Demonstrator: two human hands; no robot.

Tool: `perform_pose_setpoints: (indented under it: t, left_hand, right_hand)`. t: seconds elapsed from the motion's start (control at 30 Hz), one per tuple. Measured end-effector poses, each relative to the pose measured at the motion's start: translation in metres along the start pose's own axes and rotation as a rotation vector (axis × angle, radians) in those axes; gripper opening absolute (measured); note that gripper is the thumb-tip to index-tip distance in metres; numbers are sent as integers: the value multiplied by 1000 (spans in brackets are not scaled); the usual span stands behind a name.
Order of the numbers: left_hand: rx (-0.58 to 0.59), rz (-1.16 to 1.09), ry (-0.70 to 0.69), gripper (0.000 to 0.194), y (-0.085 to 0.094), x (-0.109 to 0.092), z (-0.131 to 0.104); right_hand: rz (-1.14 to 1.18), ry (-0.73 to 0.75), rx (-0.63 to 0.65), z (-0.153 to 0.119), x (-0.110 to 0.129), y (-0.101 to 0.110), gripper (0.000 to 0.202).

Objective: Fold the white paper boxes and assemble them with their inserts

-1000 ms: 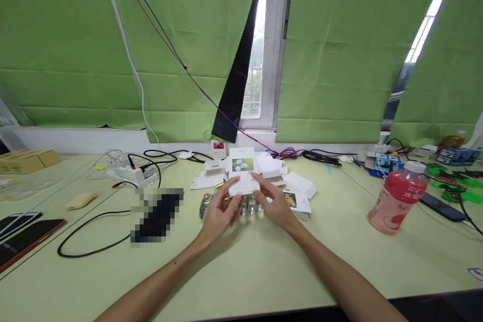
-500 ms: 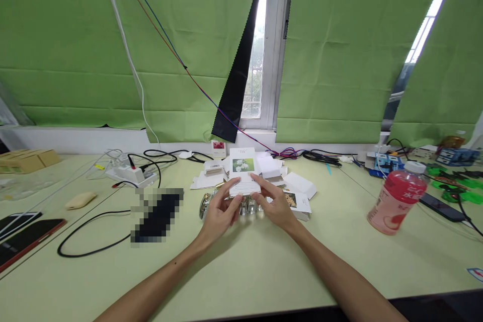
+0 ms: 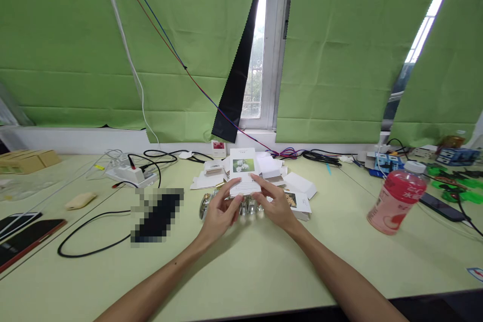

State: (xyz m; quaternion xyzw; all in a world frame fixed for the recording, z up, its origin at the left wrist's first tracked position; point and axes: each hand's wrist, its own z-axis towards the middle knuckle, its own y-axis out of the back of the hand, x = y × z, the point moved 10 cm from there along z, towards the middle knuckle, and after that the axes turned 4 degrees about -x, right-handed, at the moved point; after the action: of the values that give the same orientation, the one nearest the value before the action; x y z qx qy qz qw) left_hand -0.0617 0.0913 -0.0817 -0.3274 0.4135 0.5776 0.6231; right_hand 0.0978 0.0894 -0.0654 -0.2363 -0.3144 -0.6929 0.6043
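Note:
A white box (image 3: 243, 165) with a picture of white flowers is held upright, tilted back, at the middle of the table. My left hand (image 3: 221, 210) grips its lower left corner between thumb and fingers. At the lower right corner, my right hand (image 3: 276, 205) pinches the same box. Several small glass bottles (image 3: 248, 206) stand beneath and behind my hands, partly hidden. White cartons lie around the box, among them an open one (image 3: 300, 184) on the right and one with orange flowers (image 3: 302, 202) beside my right hand.
A pink drink bottle (image 3: 396, 198) stands at the right, near a dark phone (image 3: 442, 207). On the left are a power strip (image 3: 132, 175), black cables, a pixelated dark object (image 3: 158, 216) and phones. Green blinds hang behind the table (image 3: 241, 276).

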Motion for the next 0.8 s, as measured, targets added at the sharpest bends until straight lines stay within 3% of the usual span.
perform_pose_setpoints:
  t: [0.8]
  left_hand:
    - [48, 74, 4, 59, -6, -4, -4]
  right_hand:
    - [-95, 3, -40, 2, 6, 3, 59]
